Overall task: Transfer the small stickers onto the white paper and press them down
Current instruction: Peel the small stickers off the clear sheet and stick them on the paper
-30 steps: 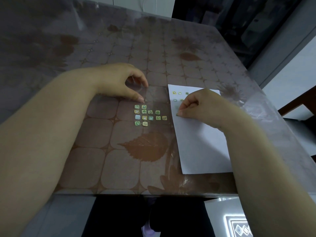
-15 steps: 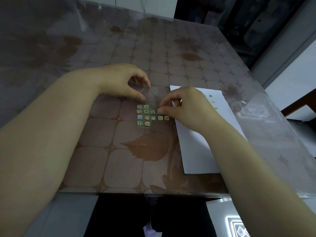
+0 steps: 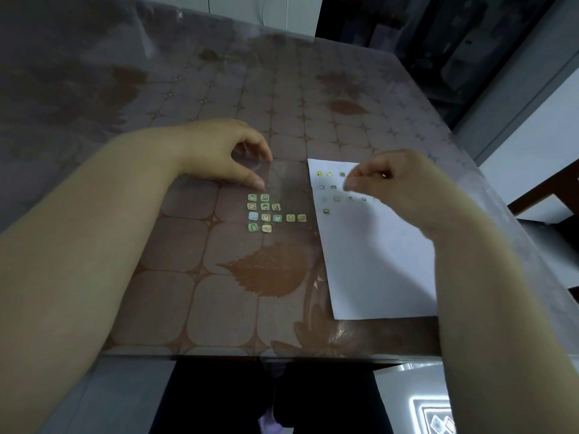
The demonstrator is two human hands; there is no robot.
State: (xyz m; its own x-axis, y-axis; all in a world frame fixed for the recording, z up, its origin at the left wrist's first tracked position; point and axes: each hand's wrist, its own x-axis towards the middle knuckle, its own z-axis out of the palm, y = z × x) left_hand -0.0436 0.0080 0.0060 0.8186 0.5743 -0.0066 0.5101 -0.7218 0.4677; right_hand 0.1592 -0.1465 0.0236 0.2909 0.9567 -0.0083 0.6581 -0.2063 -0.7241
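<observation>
A clear sticker sheet [image 3: 282, 195] lies at the middle of the frame on a table [image 3: 175, 277] covered with a brown tile-and-leaf patterned cloth. The upper left edge of the sheet is held by the left hand [image 3: 225, 155], which enters from the left of the frame. Its thumb tip is set down at the sheet's corner and its fingers are curled over the edge above. A cluster of small square stickers [image 3: 272, 213], green, yellow and pale blue, is seen on the lower part of the sheet, arranged in four short rows just below the left thumb.

A white paper [image 3: 376, 261] is laid at a slight angle just right of the sheet, reaching down towards the near table edge. Several transferred stickers [image 3: 329, 174] are found in rows near the paper's upper left corner, with a single one lowest at the left.

The right hand [image 3: 394, 183] is held over the upper part of the paper, right of centre in the frame, and is blurred. Its fingers are curled and its thumb and forefinger are drawn together in a narrow pinch pointing left. Whether a sticker is caught between them cannot be told. Whether the hand touches the paper cannot be told either.
</observation>
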